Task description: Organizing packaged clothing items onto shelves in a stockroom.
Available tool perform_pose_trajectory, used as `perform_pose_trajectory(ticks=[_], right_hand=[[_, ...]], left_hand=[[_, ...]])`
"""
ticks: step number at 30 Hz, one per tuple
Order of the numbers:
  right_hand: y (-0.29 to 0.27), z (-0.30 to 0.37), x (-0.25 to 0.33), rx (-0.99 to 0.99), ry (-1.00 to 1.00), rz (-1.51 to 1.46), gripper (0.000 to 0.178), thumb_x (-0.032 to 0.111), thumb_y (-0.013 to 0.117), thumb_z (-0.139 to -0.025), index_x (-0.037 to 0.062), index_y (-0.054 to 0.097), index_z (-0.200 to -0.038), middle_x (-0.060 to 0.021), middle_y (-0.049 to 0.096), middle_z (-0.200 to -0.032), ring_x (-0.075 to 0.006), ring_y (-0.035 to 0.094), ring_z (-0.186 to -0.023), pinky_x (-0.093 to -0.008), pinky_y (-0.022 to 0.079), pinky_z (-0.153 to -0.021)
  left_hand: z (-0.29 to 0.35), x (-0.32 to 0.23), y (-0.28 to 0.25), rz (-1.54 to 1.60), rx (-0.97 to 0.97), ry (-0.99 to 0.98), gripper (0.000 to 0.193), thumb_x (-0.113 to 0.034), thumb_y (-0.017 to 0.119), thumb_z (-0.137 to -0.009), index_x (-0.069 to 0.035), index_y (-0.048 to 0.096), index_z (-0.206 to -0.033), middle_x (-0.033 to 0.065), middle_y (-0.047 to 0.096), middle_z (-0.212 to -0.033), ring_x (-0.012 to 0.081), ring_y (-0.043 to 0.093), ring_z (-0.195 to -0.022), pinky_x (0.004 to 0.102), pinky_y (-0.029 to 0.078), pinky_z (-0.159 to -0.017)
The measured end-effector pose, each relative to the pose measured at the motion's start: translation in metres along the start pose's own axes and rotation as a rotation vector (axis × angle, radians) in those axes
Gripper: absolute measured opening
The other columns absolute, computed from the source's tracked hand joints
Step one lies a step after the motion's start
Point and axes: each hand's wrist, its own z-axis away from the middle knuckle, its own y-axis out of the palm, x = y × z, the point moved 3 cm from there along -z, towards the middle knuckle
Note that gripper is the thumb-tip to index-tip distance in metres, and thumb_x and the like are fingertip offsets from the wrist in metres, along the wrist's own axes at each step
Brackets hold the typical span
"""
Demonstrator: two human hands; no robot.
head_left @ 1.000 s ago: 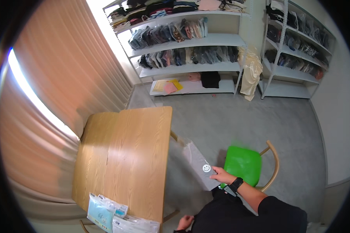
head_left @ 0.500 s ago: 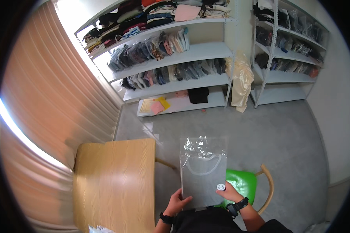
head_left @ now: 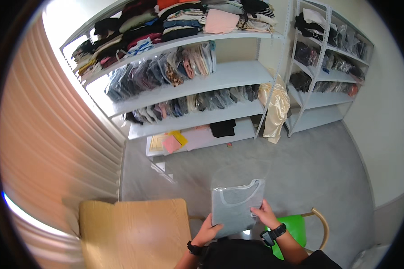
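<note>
Your left hand (head_left: pixel 208 231) and right hand (head_left: pixel 267 215) grip opposite side edges of a bagged gray round-neck top (head_left: pixel 236 207); floor (head_left: pixel 300 170) extends beyond.

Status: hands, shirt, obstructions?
Left hand on left edge, right hand on right. Bagged grey shirt held flat between them. Green chair by right forearm, not covering shirt.
</note>
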Motion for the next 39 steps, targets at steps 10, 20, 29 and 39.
perform_pose_trajectory(ticks=[10,20,29,39], right_hand=[[-0.031,-0.118,-0.027,-0.304,0.208,-0.986,0.024,0.011,0.048,-0.089,0.0026,0.048,-0.112,-0.0144,0.059,-0.111,-0.0287,0.057,-0.103,-0.0424,0.043,-0.094],[-0.108,-0.397,0.057,-0.246,-0.011,-0.6,0.036,0.005,0.053,-0.087,0.0065,0.045,-0.122,-0.0062,0.058,-0.109,-0.0196,0.057,-0.1,-0.0352,0.045,-0.09],[-0.082,-0.642,0.204,0.286,-0.043,0.246,0.062,0.013,0.063,-0.087,0.0048,0.029,-0.138,-0.007,0.049,-0.123,-0.0145,0.051,-0.106,-0.0298,0.043,-0.091],[0.039,-0.902,0.305,-0.031,-0.392,0.688,0.098,0.041,0.08,-0.067,-0.0013,0.028,-0.139,-0.0227,0.036,-0.139,-0.0314,0.038,-0.127,-0.0358,0.033,-0.103]], left_hand=[[-0.167,-0.109,0.013,0.552,0.849,-0.211,0.104,-0.038,0.073,-0.074,-0.002,0.007,-0.146,0.0124,0.016,-0.15,0.0229,0.015,-0.139,0.0379,0.012,-0.112],[-0.391,-0.151,-0.009,0.104,0.493,-0.241,0.077,-0.024,0.067,-0.083,0.0,0.023,-0.142,0.0123,0.037,-0.139,0.0219,0.034,-0.129,0.0347,0.027,-0.107],[-0.511,-0.19,-0.093,0.062,-0.168,-0.041,0.045,-0.006,0.061,-0.08,0.0,0.048,-0.122,0.0065,0.06,-0.104,0.0172,0.055,-0.099,0.0332,0.044,-0.089],[-0.602,-0.27,-0.133,-0.113,-0.155,0.406,0.061,-0.001,0.055,-0.077,0.0,0.032,-0.133,0.0146,0.053,-0.114,0.0229,0.051,-0.106,0.033,0.039,-0.094]])
